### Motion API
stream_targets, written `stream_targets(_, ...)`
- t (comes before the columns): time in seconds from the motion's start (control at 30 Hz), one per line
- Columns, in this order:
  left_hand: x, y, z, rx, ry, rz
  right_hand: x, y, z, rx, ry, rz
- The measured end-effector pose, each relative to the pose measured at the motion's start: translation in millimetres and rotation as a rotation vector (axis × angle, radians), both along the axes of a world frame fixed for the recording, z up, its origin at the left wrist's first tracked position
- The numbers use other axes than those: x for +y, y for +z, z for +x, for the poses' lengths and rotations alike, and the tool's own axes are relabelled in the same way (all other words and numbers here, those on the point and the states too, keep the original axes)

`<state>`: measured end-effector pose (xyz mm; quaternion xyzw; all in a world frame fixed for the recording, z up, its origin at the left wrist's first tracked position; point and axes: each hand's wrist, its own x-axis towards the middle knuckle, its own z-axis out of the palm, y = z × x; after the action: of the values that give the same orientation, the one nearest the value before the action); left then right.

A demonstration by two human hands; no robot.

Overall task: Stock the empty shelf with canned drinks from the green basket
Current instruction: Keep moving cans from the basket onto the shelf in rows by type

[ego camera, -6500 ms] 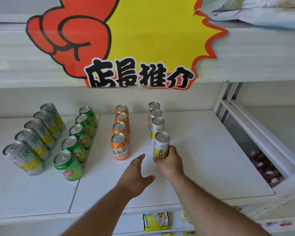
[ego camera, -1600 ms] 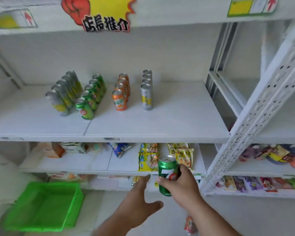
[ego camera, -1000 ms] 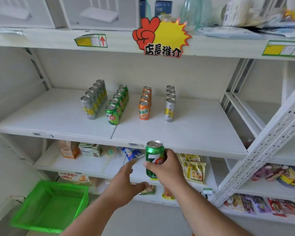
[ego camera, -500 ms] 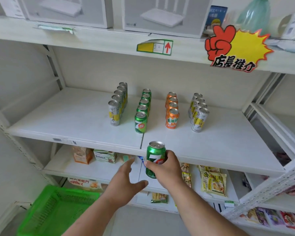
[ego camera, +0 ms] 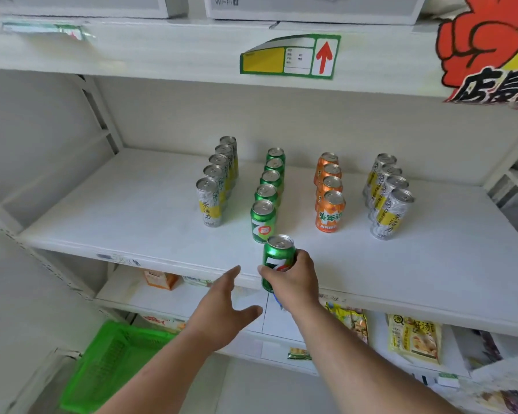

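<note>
Item: green can (ego camera: 277,258), upright, gripped in the right hand (ego camera: 293,279); its fingers (ego camera: 265,271) were wrapped round the lower body of the can, thumb on the near side. The can stood at the front edge of the white shelf (ego camera: 132,216), just in front of the green row; whether its base touched the shelf could not be told.

Left hand (ego camera: 222,315): released, fingers spread and straight, holding nothing, just left of and below the held can, in front of the shelf lip.

On the shelf, four front-to-back rows of upright cans:
- silver-and-yellow row (ego camera: 219,180), far left, five cans;
- green row (ego camera: 268,192), five cans;
- orange row (ego camera: 328,192), four cans;
- second silver-and-yellow row (ego camera: 386,195), far right, four cans.

Green basket (ego camera: 114,363): on the floor, lower left, under the shelving.

Lower shelf: snack packets (ego camera: 413,339) at right, an orange box (ego camera: 159,279) at left.

Upper shelf edge: price label with red arrow (ego camera: 290,56); red-and-yellow promotional sign (ego camera: 488,52), partly cut off at right.
</note>
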<state>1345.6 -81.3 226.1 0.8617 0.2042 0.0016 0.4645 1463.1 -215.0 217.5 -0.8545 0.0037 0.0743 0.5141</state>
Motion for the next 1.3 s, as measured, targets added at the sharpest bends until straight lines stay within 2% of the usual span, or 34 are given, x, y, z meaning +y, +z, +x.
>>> stream_targets(0.27,25.3,-9.0,30.4,0.024,0.016,0.011,43.4,-16.9,33.4,-0.052,0.017,-0.043)
stream_targets(0.53,53.5,-25.8,47.4,0.061,-0.047,0.012,64.6,-31.0,33.2,-0.141,-0.056,-0.058)
stream_targets(0.97,57.8,-42.2,60.4,0.087,-0.115,0.046,73.1,-28.8,17.4,0.015,-0.146,-0.118)
stream_targets(1.3,68.5,-33.5,61.2,0.101,-0.147,0.015,88.5,-23.4,26.0,0.007,-0.174,-0.179)
